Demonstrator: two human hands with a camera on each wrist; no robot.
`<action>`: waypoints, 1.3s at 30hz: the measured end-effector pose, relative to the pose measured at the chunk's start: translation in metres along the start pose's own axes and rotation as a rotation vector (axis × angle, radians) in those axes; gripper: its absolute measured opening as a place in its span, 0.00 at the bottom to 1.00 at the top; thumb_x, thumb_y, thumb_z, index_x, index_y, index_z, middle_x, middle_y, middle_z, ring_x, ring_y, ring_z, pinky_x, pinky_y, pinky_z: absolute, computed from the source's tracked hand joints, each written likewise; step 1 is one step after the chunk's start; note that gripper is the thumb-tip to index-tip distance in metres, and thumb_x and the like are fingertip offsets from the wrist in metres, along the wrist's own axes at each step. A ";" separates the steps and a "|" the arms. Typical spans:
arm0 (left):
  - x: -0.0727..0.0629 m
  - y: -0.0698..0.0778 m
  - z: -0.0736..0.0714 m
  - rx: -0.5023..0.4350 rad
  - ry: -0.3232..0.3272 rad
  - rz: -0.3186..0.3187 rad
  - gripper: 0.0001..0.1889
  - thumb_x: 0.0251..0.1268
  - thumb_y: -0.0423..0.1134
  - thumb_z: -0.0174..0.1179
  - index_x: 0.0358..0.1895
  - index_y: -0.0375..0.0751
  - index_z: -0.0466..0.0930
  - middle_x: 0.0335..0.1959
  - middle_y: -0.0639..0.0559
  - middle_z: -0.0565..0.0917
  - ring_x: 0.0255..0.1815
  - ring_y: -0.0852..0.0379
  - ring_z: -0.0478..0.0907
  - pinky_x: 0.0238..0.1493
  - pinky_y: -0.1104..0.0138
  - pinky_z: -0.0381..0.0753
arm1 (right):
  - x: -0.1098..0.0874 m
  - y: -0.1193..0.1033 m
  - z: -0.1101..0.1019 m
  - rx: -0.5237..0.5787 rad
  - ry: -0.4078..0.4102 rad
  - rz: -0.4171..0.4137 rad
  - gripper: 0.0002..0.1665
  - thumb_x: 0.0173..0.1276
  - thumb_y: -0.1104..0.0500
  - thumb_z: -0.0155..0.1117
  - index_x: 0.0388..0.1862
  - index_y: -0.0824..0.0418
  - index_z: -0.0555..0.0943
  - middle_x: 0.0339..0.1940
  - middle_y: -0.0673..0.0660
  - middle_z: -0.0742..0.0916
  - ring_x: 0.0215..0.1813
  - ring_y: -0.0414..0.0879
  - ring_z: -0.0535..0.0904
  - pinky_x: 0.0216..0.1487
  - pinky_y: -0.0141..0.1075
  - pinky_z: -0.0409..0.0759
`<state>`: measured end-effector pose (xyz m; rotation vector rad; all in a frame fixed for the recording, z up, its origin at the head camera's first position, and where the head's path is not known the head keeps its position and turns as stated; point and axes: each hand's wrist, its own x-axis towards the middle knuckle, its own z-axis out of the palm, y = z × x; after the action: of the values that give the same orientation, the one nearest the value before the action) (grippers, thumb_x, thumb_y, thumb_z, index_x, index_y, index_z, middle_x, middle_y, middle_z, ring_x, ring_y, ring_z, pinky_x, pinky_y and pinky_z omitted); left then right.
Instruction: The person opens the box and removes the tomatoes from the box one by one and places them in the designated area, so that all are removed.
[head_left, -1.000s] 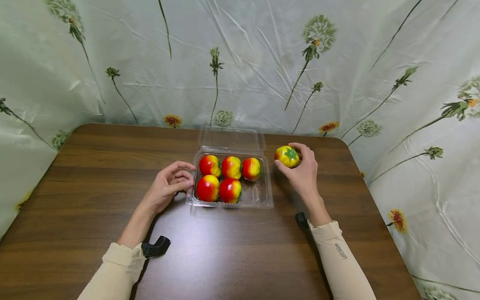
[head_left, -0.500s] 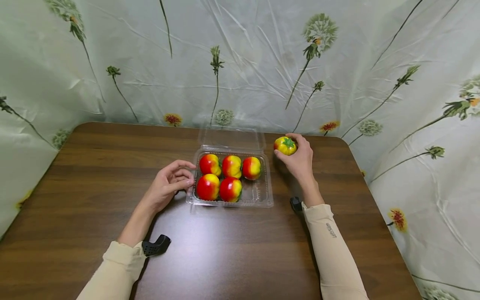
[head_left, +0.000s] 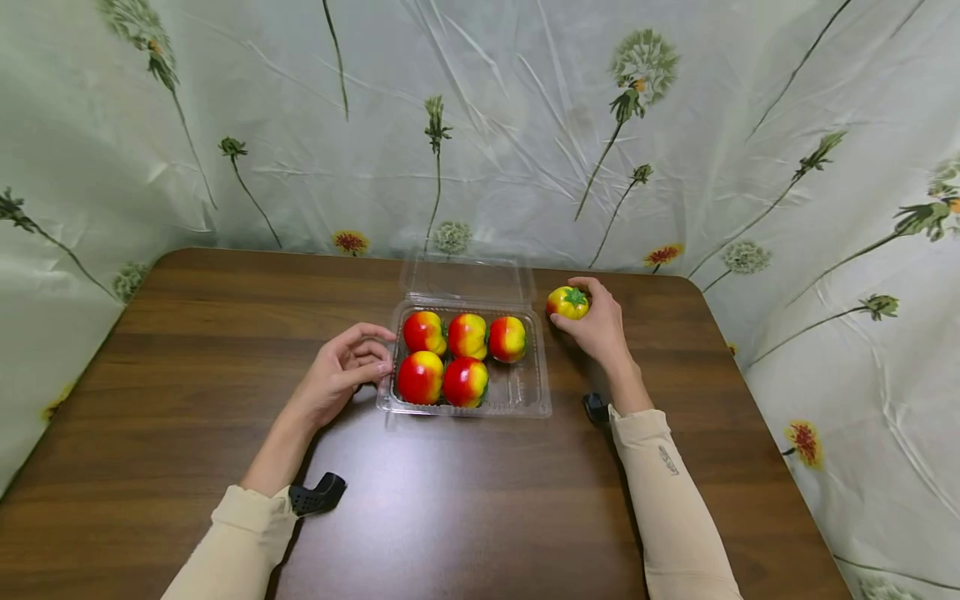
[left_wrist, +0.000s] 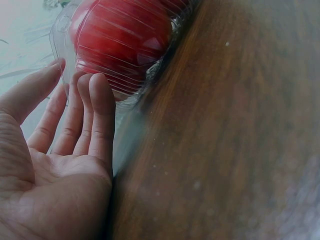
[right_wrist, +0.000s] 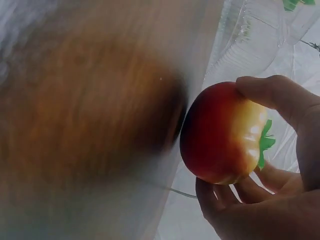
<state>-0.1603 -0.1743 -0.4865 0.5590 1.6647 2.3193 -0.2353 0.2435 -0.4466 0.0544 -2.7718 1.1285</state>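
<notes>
A clear plastic clamshell box [head_left: 517, 400] lies on the table with its lid [head_left: 468, 277] folded back. Several red-and-yellow toy fruits [head_left: 421, 377] sit in it in two rows; the front right spot shows bare plastic. My left hand [head_left: 348, 365] rests at the box's left side, thumb tip touching the rim, fingers loosely extended; the left wrist view shows fingertips [left_wrist: 102, 87] beside the box wall. To the right of the box, my right hand [head_left: 600, 325] grips another toy fruit [head_left: 567, 302] between thumb and fingers, green leafy top facing right. Whether this fruit touches the table cannot be told.
The brown wooden table [head_left: 480, 517] extends around the box on all sides. A pale flowered curtain [head_left: 510, 150] hangs behind its back edge and along the sides. Black wrist straps [head_left: 318, 495] sit at both sleeves.
My right hand, still gripping the toy fruit, has moved slightly left and toward the table's back, then a little nearer again. The left hand and box stay put; the head view shifts slightly.
</notes>
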 end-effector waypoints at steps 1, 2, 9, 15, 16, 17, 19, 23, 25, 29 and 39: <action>0.000 0.000 0.000 0.004 0.001 -0.001 0.20 0.71 0.16 0.55 0.62 0.33 0.74 0.40 0.49 0.86 0.35 0.58 0.85 0.34 0.69 0.88 | 0.000 0.000 0.000 -0.004 -0.009 -0.006 0.38 0.63 0.58 0.79 0.70 0.62 0.74 0.67 0.66 0.81 0.65 0.64 0.76 0.70 0.57 0.74; -0.001 0.000 0.000 0.008 0.002 -0.002 0.20 0.71 0.16 0.55 0.62 0.33 0.74 0.40 0.49 0.86 0.35 0.58 0.85 0.34 0.70 0.88 | -0.001 0.001 0.000 -0.006 -0.015 -0.011 0.38 0.63 0.58 0.79 0.70 0.62 0.74 0.67 0.67 0.81 0.65 0.64 0.76 0.71 0.58 0.74; -0.001 0.000 0.001 0.017 0.006 -0.004 0.20 0.71 0.17 0.57 0.62 0.33 0.74 0.40 0.49 0.86 0.35 0.57 0.84 0.34 0.70 0.88 | -0.001 0.002 0.000 -0.011 -0.025 -0.013 0.39 0.65 0.58 0.79 0.72 0.63 0.73 0.69 0.66 0.80 0.66 0.64 0.76 0.72 0.57 0.74; -0.002 -0.002 -0.001 0.001 0.002 0.000 0.20 0.71 0.16 0.55 0.62 0.33 0.74 0.40 0.48 0.86 0.34 0.57 0.84 0.33 0.69 0.88 | -0.001 0.002 0.001 -0.044 -0.022 -0.011 0.40 0.66 0.57 0.78 0.73 0.65 0.71 0.69 0.68 0.79 0.66 0.65 0.75 0.72 0.58 0.72; -0.003 -0.002 -0.001 -0.003 0.001 0.001 0.20 0.71 0.15 0.55 0.62 0.33 0.74 0.40 0.48 0.86 0.33 0.57 0.84 0.33 0.68 0.88 | -0.002 0.002 0.002 -0.046 -0.024 -0.011 0.40 0.66 0.56 0.78 0.73 0.65 0.71 0.69 0.68 0.79 0.66 0.65 0.75 0.72 0.58 0.72; -0.003 -0.002 -0.001 -0.005 0.000 0.002 0.20 0.71 0.15 0.55 0.62 0.33 0.74 0.40 0.48 0.86 0.33 0.57 0.84 0.32 0.68 0.88 | -0.002 0.002 0.002 -0.045 -0.025 -0.010 0.41 0.66 0.56 0.78 0.73 0.65 0.71 0.69 0.68 0.79 0.66 0.65 0.75 0.72 0.58 0.72; -0.003 -0.003 -0.002 -0.005 0.000 0.008 0.20 0.70 0.15 0.55 0.62 0.32 0.73 0.40 0.48 0.86 0.33 0.57 0.84 0.32 0.68 0.87 | -0.002 0.002 0.002 -0.047 -0.026 -0.010 0.41 0.66 0.56 0.78 0.73 0.64 0.71 0.69 0.68 0.79 0.66 0.64 0.76 0.73 0.57 0.72; -0.002 -0.002 -0.002 0.013 0.004 0.002 0.20 0.70 0.17 0.57 0.62 0.32 0.73 0.39 0.48 0.85 0.34 0.57 0.84 0.32 0.69 0.87 | -0.004 0.000 0.002 -0.053 -0.029 -0.009 0.40 0.66 0.56 0.78 0.72 0.64 0.71 0.69 0.68 0.79 0.66 0.65 0.75 0.72 0.58 0.72; -0.002 -0.002 -0.001 0.020 0.005 -0.004 0.20 0.70 0.17 0.58 0.62 0.32 0.73 0.39 0.48 0.85 0.34 0.57 0.83 0.32 0.69 0.87 | -0.005 -0.001 0.002 -0.062 -0.037 -0.008 0.40 0.66 0.56 0.77 0.73 0.64 0.71 0.68 0.69 0.79 0.66 0.65 0.75 0.72 0.59 0.72; -0.001 -0.003 0.000 0.020 0.009 -0.012 0.20 0.70 0.17 0.58 0.61 0.33 0.74 0.38 0.48 0.85 0.32 0.56 0.83 0.31 0.68 0.87 | -0.008 -0.001 0.003 -0.069 -0.041 0.001 0.40 0.66 0.56 0.77 0.73 0.64 0.70 0.68 0.69 0.78 0.66 0.65 0.75 0.72 0.59 0.72; 0.001 -0.003 -0.001 0.016 0.000 0.002 0.20 0.70 0.17 0.57 0.62 0.33 0.74 0.38 0.48 0.86 0.33 0.56 0.84 0.31 0.68 0.87 | -0.008 -0.009 0.004 0.035 0.230 -0.104 0.32 0.65 0.50 0.79 0.64 0.62 0.81 0.61 0.63 0.85 0.63 0.62 0.79 0.67 0.56 0.74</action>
<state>-0.1614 -0.1743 -0.4892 0.5639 1.6856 2.3096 -0.2274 0.2343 -0.4446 0.0664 -2.5179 1.0828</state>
